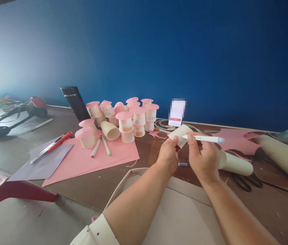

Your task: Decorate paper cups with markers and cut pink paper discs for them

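My left hand [168, 153] is closed on a small cream paper cup [181, 134], held tilted above the brown table [90, 190]. My right hand [203, 156] pinches a white marker [205, 138] with a pale blue end, its tip resting against the cup. The marker's blue cap [182, 164] lies on the table just below my hands. Behind them stands a cluster of cream cups topped with pink paper discs [133, 117].
A pink paper sheet [92, 156] with two markers [101, 146] and a grey sheet with a red utility knife [54, 144] lie left. A black flask [74, 102], stacked cups [235, 164], scissors [247, 180], cables and a red chair [3, 190] surround me.
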A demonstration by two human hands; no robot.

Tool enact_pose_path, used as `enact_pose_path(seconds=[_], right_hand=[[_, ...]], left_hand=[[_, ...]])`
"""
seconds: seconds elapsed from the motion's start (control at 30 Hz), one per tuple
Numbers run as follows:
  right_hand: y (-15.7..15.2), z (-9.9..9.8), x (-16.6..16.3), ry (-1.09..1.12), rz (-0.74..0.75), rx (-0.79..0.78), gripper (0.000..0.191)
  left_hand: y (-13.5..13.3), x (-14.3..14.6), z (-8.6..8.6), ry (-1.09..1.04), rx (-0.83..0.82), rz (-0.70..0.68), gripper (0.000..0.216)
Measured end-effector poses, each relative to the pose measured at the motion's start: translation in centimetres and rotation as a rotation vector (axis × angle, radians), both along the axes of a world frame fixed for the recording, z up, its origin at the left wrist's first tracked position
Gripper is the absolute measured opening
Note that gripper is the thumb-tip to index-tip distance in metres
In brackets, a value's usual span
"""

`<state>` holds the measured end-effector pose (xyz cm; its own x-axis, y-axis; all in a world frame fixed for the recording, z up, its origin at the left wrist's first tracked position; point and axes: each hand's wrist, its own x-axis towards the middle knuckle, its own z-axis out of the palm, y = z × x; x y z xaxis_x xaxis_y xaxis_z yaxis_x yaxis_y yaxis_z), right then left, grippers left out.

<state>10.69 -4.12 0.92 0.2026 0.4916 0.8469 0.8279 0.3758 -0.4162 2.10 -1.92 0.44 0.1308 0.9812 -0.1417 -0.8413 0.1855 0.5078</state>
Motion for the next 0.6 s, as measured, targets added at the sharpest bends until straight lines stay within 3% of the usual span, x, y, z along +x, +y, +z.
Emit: enact_pose_path(seconds=[0.17, 0.33, 0.6], right_hand=[[-0.10, 0.10, 0.51, 0.119, -0.008, 0.088, 0.028], [-0.18, 0.05, 0.33, 0.082, 0.010, -0.011, 0.029], [-0.06, 0.09, 0.15, 0.046, -0.026, -0.035, 0.027]], left_hand=[[-0.07, -0.17, 0.37, -0.010, -0.052, 0.002, 0.022], [-0.06, -0.15, 0.31, 0.002, -0.005, 0.016, 0.020], [-0.21, -0.16, 0.04, 0.130, 0.102, -0.026, 0.026]])
